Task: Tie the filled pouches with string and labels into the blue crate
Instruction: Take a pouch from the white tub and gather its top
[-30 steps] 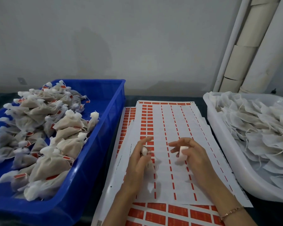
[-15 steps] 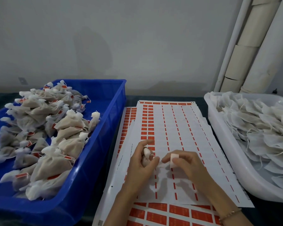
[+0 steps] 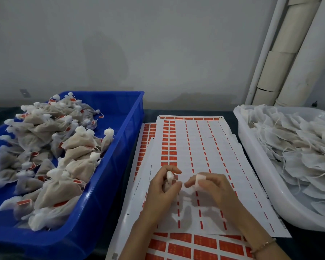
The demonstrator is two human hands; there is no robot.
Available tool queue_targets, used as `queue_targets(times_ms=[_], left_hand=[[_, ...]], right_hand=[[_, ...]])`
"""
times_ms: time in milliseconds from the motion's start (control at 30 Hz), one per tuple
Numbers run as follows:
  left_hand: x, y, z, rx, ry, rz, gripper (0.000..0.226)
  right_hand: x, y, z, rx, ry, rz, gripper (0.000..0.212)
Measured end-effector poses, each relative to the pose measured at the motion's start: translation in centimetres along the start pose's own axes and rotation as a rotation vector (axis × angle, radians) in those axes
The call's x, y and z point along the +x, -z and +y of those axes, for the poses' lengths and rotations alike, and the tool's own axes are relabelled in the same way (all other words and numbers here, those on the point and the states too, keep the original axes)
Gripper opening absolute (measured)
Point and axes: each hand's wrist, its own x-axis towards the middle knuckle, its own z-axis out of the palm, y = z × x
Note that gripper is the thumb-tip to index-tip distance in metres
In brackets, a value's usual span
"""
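Though illegible, red labels [image 3: 168, 147] on sheets [image 3: 194, 139]

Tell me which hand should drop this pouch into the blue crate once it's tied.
Left, probably. The left hand holds the pouch, and the blue crate sits directly on its side. The right hand pinches a white label and would have to cross over the left.

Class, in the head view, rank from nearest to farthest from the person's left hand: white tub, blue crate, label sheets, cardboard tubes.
1. label sheets, directly beneath the left hand.
2. blue crate, just to its left.
3. white tub, on the right, past the right hand.
4. cardboard tubes, leaning at the back right.
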Motion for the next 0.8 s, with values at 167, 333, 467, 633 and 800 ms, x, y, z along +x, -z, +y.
queue_targets(times_ms=[167, 333, 467, 633, 800], left_hand=[[-0.04, -0.22, -0.09, 0.084, -0.021, -0.003, 0.006], [-0.05, -0.29, -0.11, 0.115, -0.019, -0.027, 0.005], [-0.2, -0.25, 0.23, 0.088, -0.059, -0.118, 0.008], [-0.43, -0.19, 0.39, 0.078, -0.064, -0.197, 0.011], [-0.34, -0.15, 0.42, 0.067, -0.101, -0.18, 0.009]], right_hand=[[0.12, 0.75, -0.38, 0.072, -0.023, 0.036, 0.04], [0.47, 0.93, -0.31, 0.078, -0.087, 0.092, 0.037], [0.83, 1.15, 0.15, 0.054, -0.133, 0.263, 0.017], [0.58, 1.09, 0.09, 0.047, -0.041, 0.234, 0.023], [0.34, 1.0, -0.22, 0.046, -0.013, 0.181, 0.009]])
